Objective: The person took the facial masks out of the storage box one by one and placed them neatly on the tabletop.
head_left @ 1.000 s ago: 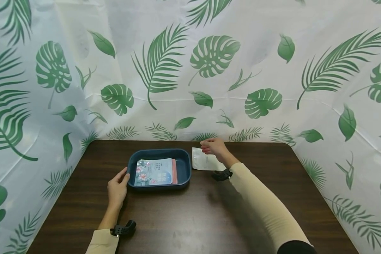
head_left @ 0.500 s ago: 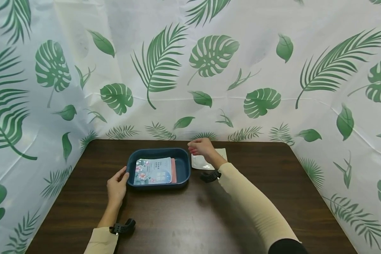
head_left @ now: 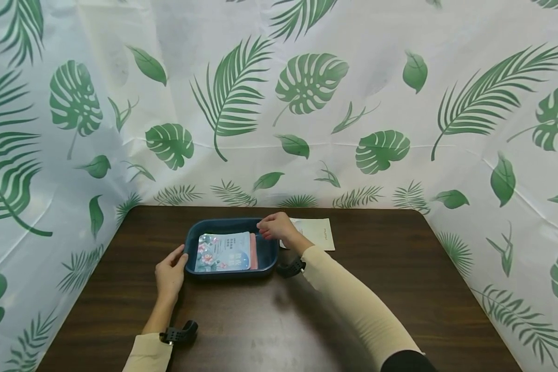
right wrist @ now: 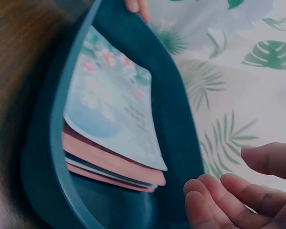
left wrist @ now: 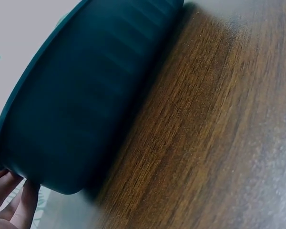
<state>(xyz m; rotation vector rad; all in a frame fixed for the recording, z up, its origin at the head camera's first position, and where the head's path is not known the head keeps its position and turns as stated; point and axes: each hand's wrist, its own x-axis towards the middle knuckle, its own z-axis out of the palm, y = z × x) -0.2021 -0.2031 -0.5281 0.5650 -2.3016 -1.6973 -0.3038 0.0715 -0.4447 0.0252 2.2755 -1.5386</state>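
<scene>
A dark blue tray (head_left: 232, 274) stands on the table, holding a stack of flat packets. The top packet (head_left: 224, 251) is pale blue with pink flowers; pink packets (right wrist: 114, 160) show beneath it. My left hand (head_left: 169, 276) grips the tray's left end, fingertips at the rim in the left wrist view. Over the tray's right back corner hovers my right hand (head_left: 276, 227), its fingers loosely bent and nothing between thumb and fingers in the right wrist view. A whitish packet (head_left: 318, 232) lies flat right of the tray, partly hidden behind the right hand and wrist.
The brown wooden table (head_left: 376, 289) reaches back to a white leaf-print curtain (head_left: 325, 170), which also hangs on both sides. Both wrists wear black straps with a camera.
My right hand has moved left, from above the whitish packet to the tray's right back corner, uncovering more of that packet. The left hand and tray stay in place.
</scene>
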